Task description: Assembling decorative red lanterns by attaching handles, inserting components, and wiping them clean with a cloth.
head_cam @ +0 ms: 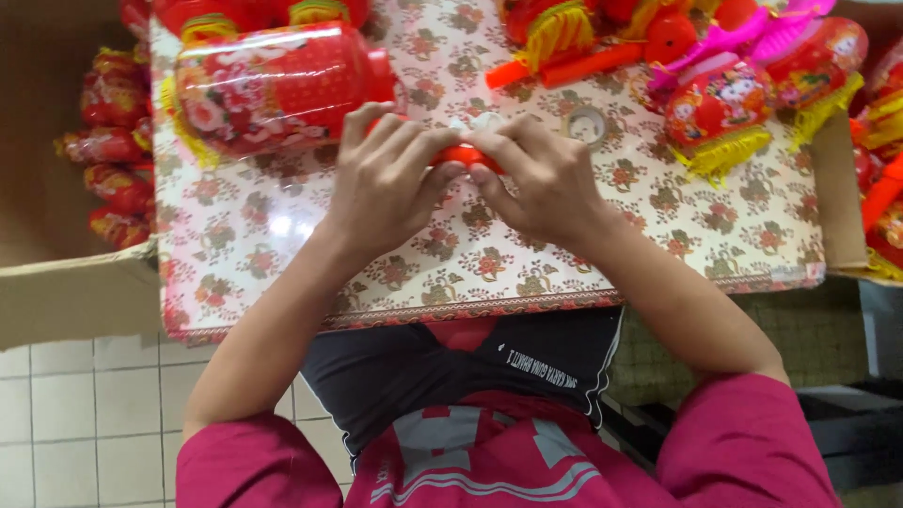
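Note:
My left hand [381, 183] and my right hand [536, 179] meet over the middle of the table, both closed around a slim orange-red stick [458, 153] that shows between the fingers. The stick runs up toward a large red cylindrical lantern [277, 87] with flower print and a yellow fringe, lying on its side just beyond my left hand. Most of the stick is hidden under my fingers.
The table wears a floral plastic cloth [470, 263]. A roll of clear tape [587, 124] lies beyond my right hand. More lanterns [720, 99] and orange sticks [564, 68] pile at the back right. A cardboard box [66, 292] with red lanterns [113, 150] stands left.

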